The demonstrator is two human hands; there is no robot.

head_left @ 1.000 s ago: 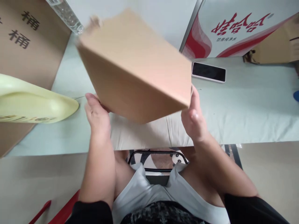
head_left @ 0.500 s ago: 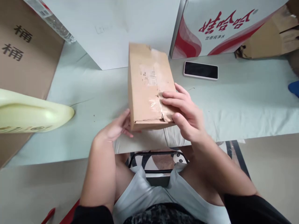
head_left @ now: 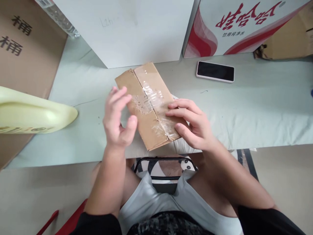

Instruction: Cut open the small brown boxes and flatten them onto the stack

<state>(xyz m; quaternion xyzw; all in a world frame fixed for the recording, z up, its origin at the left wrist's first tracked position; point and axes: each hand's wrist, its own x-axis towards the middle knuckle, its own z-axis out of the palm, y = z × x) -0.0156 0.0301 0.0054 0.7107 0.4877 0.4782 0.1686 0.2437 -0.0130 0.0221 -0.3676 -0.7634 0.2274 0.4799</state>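
Observation:
A cardboard box (head_left: pixel 160 107) with clear tape along its top seam sits at an angle on the cloth-covered table in front of me. My left hand (head_left: pixel 117 117) is raised at the box's left side, fingers spread, its thumb close to the left edge. Whether that thumb touches the cardboard I cannot tell. The fingertips and thumb of my right hand (head_left: pixel 192 122) rest on the right part of the taped top, stretched out and apart rather than wrapped round it. Torn, wrinkled tape shows near the box's front corner.
Behind the box stands a large white carton (head_left: pixel 141 32), with a red-and-white carton (head_left: pixel 234 36) to its right. A phone (head_left: pixel 215 71) lies at the right. Leftward are a pale yellow bottle (head_left: pixel 36 112) and a big brown carton (head_left: pixel 29 62). The table's front edge runs above my knees.
The box has turned, its far end swinging left, and its taped top faces up more. My left hand has come up from the box's lower left corner. My right hand stays on its right side.

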